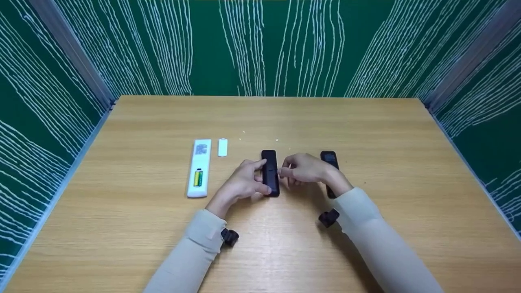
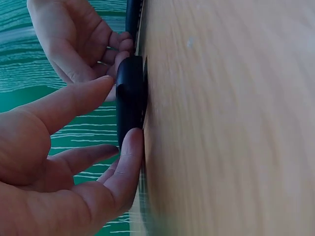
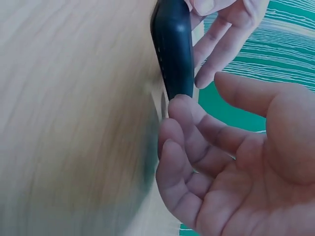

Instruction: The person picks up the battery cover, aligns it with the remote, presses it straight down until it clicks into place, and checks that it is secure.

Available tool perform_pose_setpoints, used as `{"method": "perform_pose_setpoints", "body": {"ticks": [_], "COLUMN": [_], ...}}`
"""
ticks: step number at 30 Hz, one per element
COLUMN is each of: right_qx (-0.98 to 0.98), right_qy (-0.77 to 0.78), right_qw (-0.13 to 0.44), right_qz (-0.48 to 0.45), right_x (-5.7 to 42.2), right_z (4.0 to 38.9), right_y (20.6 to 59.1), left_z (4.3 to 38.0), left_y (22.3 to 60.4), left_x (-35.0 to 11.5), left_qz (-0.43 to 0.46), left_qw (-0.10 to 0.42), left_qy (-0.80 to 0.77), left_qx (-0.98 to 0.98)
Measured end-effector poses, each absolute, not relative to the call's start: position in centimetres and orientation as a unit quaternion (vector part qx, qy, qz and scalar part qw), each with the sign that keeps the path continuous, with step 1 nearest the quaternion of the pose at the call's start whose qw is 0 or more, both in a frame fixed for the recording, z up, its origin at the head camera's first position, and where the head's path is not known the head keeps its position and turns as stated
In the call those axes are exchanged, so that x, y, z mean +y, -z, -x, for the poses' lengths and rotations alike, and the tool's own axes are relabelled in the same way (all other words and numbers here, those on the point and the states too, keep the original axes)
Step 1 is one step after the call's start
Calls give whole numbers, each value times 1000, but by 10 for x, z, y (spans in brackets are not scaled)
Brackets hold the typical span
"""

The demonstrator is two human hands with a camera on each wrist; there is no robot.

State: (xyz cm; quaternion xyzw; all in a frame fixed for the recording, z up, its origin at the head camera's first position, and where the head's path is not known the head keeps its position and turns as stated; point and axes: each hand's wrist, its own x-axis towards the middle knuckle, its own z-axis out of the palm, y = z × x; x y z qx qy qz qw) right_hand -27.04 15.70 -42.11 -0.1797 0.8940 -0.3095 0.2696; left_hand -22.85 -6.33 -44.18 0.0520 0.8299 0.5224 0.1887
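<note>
Beside the right hand (image 1: 303, 167) lies another remote (image 1: 329, 158) (partly wrist-covered).

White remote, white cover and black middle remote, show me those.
White remote (image 1: 200, 162): head view, middle of its back.
White cover (image 1: 222, 147): head view, its centre.
Black middle remote (image 1: 270, 176): head view, its centre.

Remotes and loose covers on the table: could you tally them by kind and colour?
White remotes: 1, the white remote
Black remotes: 2, the middle remote and the partly hidden right remote
White covers: 1, the loose cover
Total: 4
</note>
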Motion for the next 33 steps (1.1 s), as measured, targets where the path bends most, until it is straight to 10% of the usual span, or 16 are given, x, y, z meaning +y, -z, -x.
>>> {"method": "perform_pose_setpoints", "body": {"ticks": [33], "right_qx": [911], "right_qy": [368], "right_qw": [95], "right_qz": [160], "right_x": [154], "right_z": [254], "right_y": [406], "left_z": [209], "left_y": [407], "left_x": [-142], "left_qz": [-84], "left_qw": [49], "left_qy": [-404], "left_qx": [909]}}
